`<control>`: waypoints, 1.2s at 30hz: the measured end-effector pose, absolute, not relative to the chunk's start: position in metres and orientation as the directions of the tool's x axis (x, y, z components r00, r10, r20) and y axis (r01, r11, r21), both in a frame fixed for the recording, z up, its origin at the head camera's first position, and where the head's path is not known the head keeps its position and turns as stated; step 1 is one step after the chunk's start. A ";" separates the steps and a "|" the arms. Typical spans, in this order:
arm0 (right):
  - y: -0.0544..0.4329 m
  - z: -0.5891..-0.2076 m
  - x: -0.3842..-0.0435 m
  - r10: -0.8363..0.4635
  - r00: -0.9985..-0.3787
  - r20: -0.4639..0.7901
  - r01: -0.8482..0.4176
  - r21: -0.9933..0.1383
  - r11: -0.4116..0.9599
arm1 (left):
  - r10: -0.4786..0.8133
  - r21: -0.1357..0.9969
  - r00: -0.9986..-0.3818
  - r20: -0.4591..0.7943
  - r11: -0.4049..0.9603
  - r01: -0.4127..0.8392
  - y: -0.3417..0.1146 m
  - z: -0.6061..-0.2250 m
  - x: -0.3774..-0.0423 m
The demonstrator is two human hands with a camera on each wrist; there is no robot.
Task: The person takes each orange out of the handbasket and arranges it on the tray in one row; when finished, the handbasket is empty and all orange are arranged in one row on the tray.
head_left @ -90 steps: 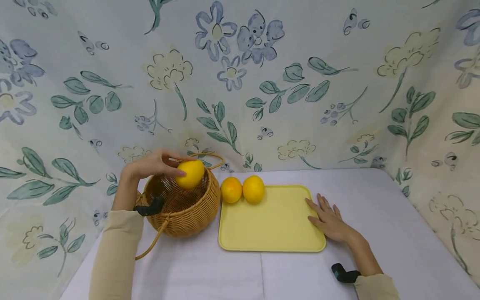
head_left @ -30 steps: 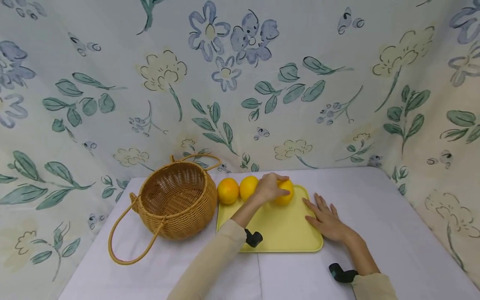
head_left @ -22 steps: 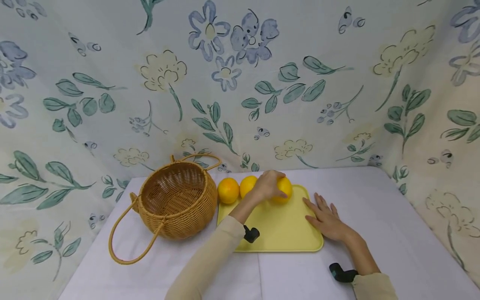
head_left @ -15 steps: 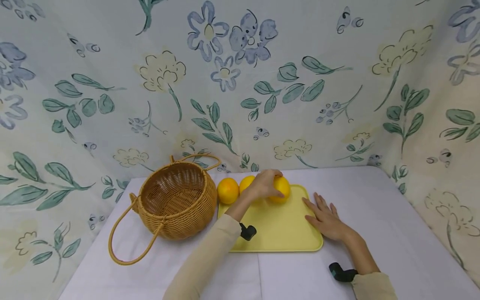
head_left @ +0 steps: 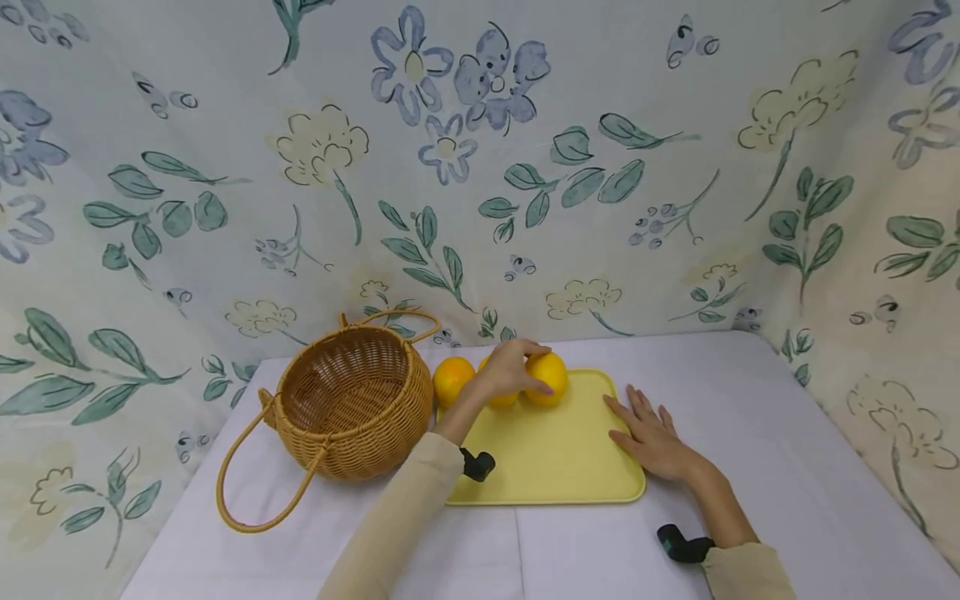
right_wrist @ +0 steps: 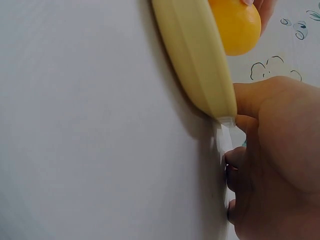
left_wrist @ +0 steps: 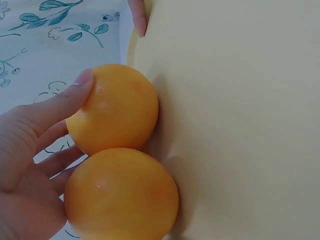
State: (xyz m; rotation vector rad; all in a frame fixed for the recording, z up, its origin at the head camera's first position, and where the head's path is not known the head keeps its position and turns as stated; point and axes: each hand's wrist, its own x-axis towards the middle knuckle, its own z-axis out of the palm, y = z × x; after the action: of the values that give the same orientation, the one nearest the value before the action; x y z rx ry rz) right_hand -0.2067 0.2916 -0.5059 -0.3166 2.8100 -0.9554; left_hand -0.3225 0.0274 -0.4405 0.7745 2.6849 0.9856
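With thumb on the near side and fingers behind, my left hand (head_left: 504, 371) grips an orange (head_left: 550, 379) at the back of the yellow tray (head_left: 570, 454). Against it sits a second orange (left_wrist: 122, 195), partly covered by that hand in the head view. A third orange (head_left: 452, 379) lies at the tray's back left corner, beside the basket. My right hand (head_left: 658, 442) lies flat at the tray's right edge, fingers spread and thumb touching the rim. In the right wrist view the held orange (right_wrist: 237, 27) shows past the tray's side (right_wrist: 200, 60).
A round wicker basket (head_left: 375, 437) with two looped handles stands left of the tray, nearly against the leftmost orange. White cloth (head_left: 600, 550) covers the table. Behind it hangs a floral curtain (head_left: 480, 292).
Three seconds ago my left hand held an orange over the basket. It then brought it above the tray's back and has slid it leftward against the middle orange. The right hand has stayed put.
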 end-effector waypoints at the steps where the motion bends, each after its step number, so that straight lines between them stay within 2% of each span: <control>1: 0.291 -0.506 -0.207 -0.248 -0.965 -0.080 -0.147 -0.617 0.773 | 0.527 0.651 -0.850 0.017 0.639 0.409 0.026 -0.442 -0.323; 19: 0.292 -0.510 -0.209 -0.252 -0.965 -0.076 -0.157 -0.604 0.781 | 0.558 0.631 -0.830 0.014 0.639 0.440 0.019 -0.448 -0.326; 27: 0.291 -0.512 -0.209 -0.247 -0.966 -0.079 -0.152 -0.600 0.785 | 0.544 0.631 -0.839 0.010 0.647 0.427 0.012 -0.450 -0.327; 36: 0.291 -0.507 -0.208 -0.246 -0.965 -0.094 -0.140 -0.609 0.781 | 0.547 0.586 -0.837 -0.005 0.680 0.441 0.010 -0.447 -0.327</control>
State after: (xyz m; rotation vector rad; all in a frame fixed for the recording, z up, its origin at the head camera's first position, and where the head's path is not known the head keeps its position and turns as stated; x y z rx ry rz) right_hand -0.2080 0.2908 -0.5069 -0.3058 2.8041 -0.9393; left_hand -0.3270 0.0097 -0.4468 0.8055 2.7108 0.8758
